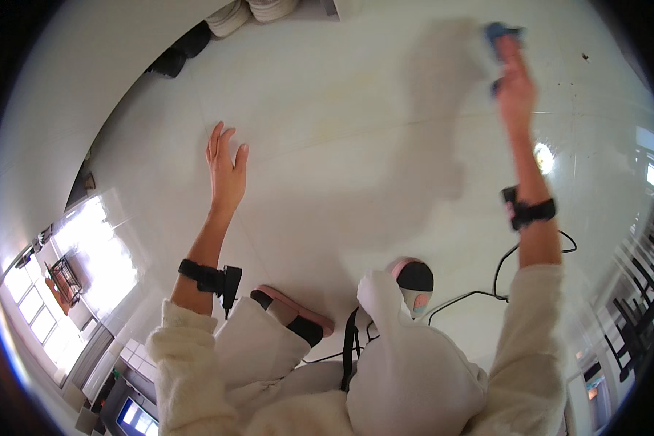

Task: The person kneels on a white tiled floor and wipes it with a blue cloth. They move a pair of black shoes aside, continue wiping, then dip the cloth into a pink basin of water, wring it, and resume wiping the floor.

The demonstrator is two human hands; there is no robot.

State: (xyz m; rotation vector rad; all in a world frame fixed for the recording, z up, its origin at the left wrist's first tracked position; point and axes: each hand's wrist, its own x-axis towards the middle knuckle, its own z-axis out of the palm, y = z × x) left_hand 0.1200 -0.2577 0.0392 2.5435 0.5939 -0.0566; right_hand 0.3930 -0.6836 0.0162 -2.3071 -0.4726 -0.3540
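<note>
My right hand (515, 90) reaches out over the glossy pale tiled floor (327, 147) at the upper right, blurred by motion. It is on a dark blue cloth (496, 34), parts of which show beyond the fingertips and beside the palm. Over the floor at the left is my left hand (226, 171), empty, its fingers apart and slightly bent. Each forearm wears a black strap with a small device. A few small dark specks (585, 56) lie on the floor to the right of the cloth.
A large white surface (76, 60) overhangs at the upper left, with black shoes (181, 52) and pale rounded things (229, 16) at its edge. A black cable (498, 272) runs by my slippered feet (414, 278). A black rack-like object (640, 310) stands at the right.
</note>
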